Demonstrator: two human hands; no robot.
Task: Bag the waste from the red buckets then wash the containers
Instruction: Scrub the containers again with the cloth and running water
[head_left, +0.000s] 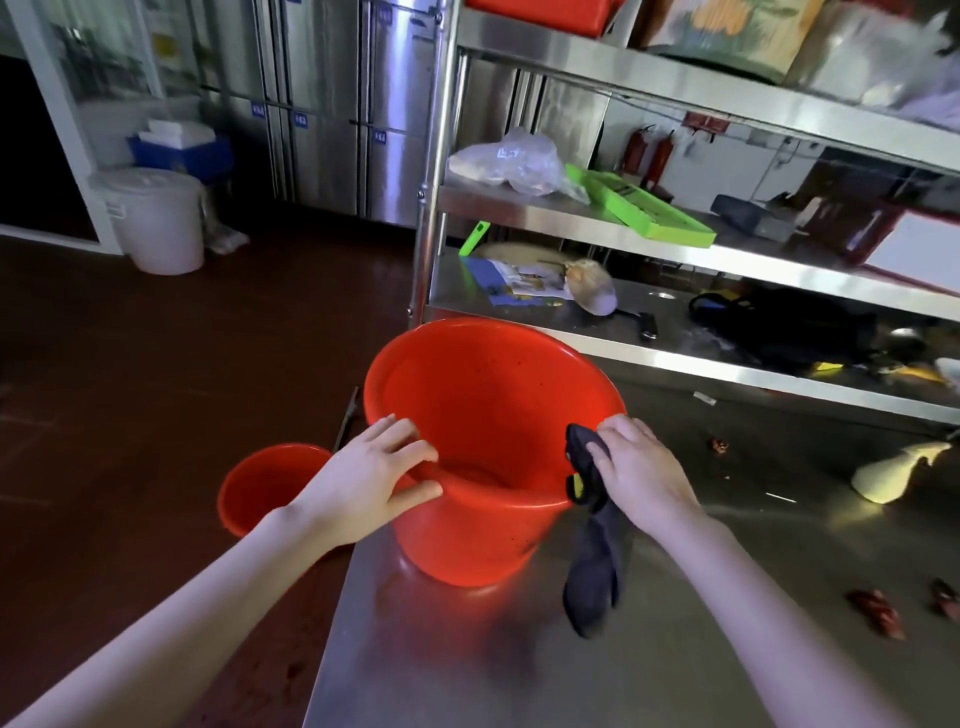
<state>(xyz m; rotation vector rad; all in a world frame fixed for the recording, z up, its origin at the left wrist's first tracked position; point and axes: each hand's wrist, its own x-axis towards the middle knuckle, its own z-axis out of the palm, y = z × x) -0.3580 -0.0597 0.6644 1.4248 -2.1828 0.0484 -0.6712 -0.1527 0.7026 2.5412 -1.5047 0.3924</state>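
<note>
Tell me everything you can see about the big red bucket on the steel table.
The big red bucket looks like glossy plastic, wider at its rim than its base. It stands on the steel table near the left edge, apparently empty, with small dark specks inside. The left hand grips the near rim, fingers inside, thumb outside; the right hand holds a dark cloth against the rim's right side.

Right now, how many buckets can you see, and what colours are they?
Red buckets: 2, the big red bucket on the steel table and the small red bucket on the floor.
White buckets: 1, the lidded white bucket on the floor by the wall.
Total: 3 buckets.
</note>
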